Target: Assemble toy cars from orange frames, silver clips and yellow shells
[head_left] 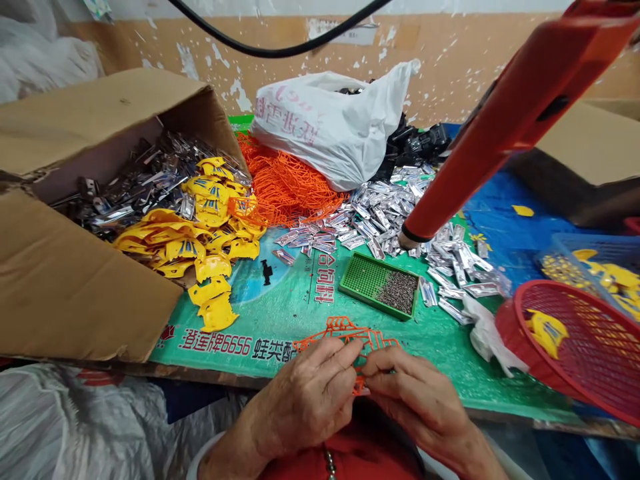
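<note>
Your left hand (313, 387) and right hand (417, 393) pinch the orange lattice piece (345, 327), which spans between them and extends just beyond their fingers.

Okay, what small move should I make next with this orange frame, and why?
Perhaps ease your right hand aside while your left hand steadies the orange frame: both hands crowd its near part, hiding much of it.
</note>
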`<state>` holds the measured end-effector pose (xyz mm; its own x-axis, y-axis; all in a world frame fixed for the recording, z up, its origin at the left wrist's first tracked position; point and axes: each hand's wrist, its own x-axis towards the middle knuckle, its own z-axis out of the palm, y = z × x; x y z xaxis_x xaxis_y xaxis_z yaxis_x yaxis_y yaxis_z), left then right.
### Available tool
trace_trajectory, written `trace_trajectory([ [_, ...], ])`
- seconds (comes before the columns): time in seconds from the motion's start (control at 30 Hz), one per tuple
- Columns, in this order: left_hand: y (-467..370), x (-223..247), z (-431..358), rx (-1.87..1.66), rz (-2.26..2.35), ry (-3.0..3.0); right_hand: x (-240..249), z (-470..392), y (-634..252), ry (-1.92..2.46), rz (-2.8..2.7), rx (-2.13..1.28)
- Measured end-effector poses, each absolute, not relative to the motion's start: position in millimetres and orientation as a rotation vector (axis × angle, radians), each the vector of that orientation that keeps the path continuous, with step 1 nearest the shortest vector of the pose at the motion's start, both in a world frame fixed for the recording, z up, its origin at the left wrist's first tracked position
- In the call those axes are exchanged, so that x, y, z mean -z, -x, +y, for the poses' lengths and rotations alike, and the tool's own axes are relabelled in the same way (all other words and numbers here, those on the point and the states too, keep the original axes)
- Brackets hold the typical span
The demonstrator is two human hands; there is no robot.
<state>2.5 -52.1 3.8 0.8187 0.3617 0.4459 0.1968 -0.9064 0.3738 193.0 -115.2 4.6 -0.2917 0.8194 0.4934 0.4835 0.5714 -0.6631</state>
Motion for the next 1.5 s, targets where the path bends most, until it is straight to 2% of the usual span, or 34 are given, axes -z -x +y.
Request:
trace_trajectory([
  [0.33, -2, -4, -50, -0.699, 0.484, -2.801, -11, -117, -186, 1.223, -2.124, -0.257],
  [0.53, 6, -3, -51, -1.213, 0.656, -2.846, 0, -116, -191, 1.195, -1.973, -0.175],
  [0.63, 9, -4, -53, -1.332, 0.766, -2.821, 3, -117, -193, 1.215, -1.909, -0.132],
  [1.0, 6, 2, -54, -1.265, 0.718, -2.745, 10, -117, -184, 1.225, -1.725, -0.156],
  [1.5, 7, -4, -53, -1.225, 0.735, -2.524, 12, -113, -182, 1.222, -1.800, -0.190],
])
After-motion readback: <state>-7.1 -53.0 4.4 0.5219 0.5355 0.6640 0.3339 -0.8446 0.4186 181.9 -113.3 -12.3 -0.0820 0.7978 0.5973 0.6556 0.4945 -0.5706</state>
